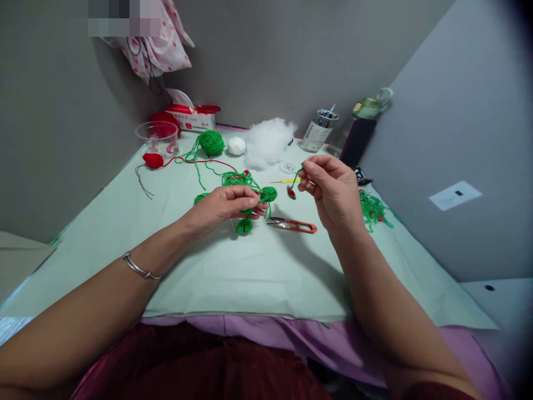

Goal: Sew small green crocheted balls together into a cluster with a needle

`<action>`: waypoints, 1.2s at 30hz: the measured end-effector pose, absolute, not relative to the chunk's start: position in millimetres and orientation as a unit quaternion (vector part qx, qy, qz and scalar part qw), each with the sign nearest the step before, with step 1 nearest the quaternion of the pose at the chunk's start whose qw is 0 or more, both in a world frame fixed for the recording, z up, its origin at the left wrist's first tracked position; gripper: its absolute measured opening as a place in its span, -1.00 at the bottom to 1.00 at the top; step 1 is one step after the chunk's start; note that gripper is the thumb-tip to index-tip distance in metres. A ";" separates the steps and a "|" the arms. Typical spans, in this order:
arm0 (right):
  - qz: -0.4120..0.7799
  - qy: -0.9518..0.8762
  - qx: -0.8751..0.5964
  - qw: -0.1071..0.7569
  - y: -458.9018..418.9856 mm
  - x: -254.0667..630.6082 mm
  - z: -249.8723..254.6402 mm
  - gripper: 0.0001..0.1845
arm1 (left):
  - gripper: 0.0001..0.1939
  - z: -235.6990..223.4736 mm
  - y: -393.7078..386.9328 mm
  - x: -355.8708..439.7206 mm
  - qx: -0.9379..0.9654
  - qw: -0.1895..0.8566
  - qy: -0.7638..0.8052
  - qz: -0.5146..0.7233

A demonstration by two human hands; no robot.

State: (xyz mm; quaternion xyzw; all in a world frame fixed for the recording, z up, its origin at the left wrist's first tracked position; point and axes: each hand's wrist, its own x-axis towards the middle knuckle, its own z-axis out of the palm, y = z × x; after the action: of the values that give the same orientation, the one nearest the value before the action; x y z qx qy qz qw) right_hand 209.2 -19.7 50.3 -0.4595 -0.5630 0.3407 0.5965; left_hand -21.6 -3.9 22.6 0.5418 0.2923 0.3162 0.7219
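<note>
My left hand (227,204) rests low over the pale green table cover (250,272), fingers closed on a green crocheted piece (245,225) with a leaf shape hanging below it and another leaf (268,194) beside it. My right hand (331,189) is raised, pinching a green strand (296,176) from which a small red and green crocheted bit (291,193) dangles. Red-handled thread snips (293,224) lie between the hands. A yellow-handled crochet hook (285,181) lies just behind.
A green yarn ball (211,142), white ball (236,145), white stuffing (268,141), red crocheted piece (153,160), clear bowl (158,138), tissue box (191,116), jar of tools (318,130) and a bottle (366,111) stand at the back. Loose green yarn (372,210) lies right.
</note>
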 end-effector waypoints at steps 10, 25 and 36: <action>0.396 -0.639 -0.427 0.503 -41.1 184.2 54.7 -0.71 | -0.75 22.2 -3.5 -22.8 0.555 0.700 0.301 0.333; 0.306 -0.695 -0.442 0.477 -39.7 182.8 46.5 -0.77 | -0.77 23.4 -3.8 -22.6 0.570 0.695 0.297 0.322; 0.288 -0.715 -0.440 0.461 -38.9 184.5 46.3 -0.84 | -0.76 19.4 -2.3 -23.8 0.573 0.696 0.293 0.318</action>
State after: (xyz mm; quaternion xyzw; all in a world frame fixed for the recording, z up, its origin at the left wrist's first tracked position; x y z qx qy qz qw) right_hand 184.5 -38.9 46.3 -0.4397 -0.7151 0.2884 0.4605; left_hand -23.8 -2.3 19.4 0.5732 0.2929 0.3179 0.6961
